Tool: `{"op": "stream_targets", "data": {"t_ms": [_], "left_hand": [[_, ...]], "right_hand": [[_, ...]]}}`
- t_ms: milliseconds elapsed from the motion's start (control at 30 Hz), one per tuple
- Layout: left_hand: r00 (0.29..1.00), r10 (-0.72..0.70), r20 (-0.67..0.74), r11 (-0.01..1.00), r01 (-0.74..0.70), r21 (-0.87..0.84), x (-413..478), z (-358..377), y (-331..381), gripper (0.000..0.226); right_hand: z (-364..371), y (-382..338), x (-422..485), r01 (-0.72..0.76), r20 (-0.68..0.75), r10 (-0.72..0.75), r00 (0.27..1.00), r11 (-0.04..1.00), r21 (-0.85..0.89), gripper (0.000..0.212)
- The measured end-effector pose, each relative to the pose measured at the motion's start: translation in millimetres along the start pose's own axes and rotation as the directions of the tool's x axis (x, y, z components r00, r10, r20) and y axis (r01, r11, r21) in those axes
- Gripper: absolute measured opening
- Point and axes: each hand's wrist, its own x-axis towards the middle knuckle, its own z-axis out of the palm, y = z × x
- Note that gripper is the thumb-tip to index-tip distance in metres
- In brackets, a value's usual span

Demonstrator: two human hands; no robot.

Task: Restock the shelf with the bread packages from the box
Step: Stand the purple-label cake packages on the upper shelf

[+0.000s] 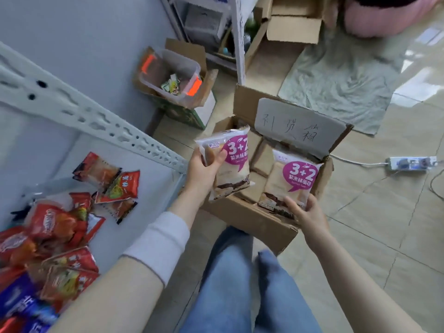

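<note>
Both grips loaded. Left grip [204, 169] wraps the upper left edge of left bread package [231, 169], thumb across the front and fingers behind. Right grip [310, 215] pinches the lower right corner of right bread package [292, 185], thumb on the face.

Key relation: the shelf [60, 145] lies to the left of both packs. The left grip is nearer, just beside the shelf's front corner. The right grip is well apart from it, on the far side of the box [252, 222].

Both packs show label side up. Long axes run away from the person, and the left pack leans a bit right. Both hang over the open box. The right pack's lower end looks to be at or just above the front rim; can't tell if it touches.

Judgement: the left pack goes first with a short sweep left. The right pack has to cross the body or wait.

Shelf surface is flat, pale and smooth. Red snack packets [72, 224] are heaped at the near left. A bare strip lies between them and the perforated rail [96, 116], which looks like the likely drop zone. Corner post and rail are the snag risk on entry.

Box sits on a tiled floor. Its flap [295, 128], with handwriting, stands up at the back. Tan shapes inside are maybe more packs, too blurred to call.

Around it: clear bin [189, 66] at the far left, cloth [336, 80] behind, power strip [410, 163] at right.
</note>
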Motion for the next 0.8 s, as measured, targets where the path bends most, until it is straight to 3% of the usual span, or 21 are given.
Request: {"op": "stream_targets", "data": {"t_ms": [167, 267, 400, 600, 800], "left_hand": [[0.957, 0.230, -0.176, 0.958, -0.255, -0.134, -102.7, -83.9, 71.3, 0.048], [0.895, 0.333, -0.298, 0.910, -0.387, -0.147, -157.7, -138.5, 104.4, 0.033], [0.792, 0.397, -0.463, 0.828, -0.527, -0.193, -213.3, -214.7, 131.8, 0.040], [0.643, 0.392, -0.658, 0.778, -0.613, -0.135, -251.1, -330.4, 134.9, 0.032], [0.567, 0.293, -0.770, 0.777, -0.610, -0.154, -228.9, -434.5, 114.7, 0.009]], "right_hand": [[12.5, -63.9, -70.3, 0.141, 0.313, -0.139, 0.940, 0.990, 0.013, 0.015], [30.1, -100.8, -113.8, 0.267, 0.494, -0.220, 0.841, 0.963, -0.025, 0.022], [75.4, -149.1, -168.9, 0.450, 0.660, -0.334, 0.673, 0.893, -0.006, 0.032], [179.6, -206.8, -241.5, 0.597, 0.777, -0.452, 0.439, 0.793, 0.124, 0.029], [294.7, -243.6, -270.3, 0.606, 0.808, -0.438, 0.394, 0.785, 0.130, 0.028]]}}
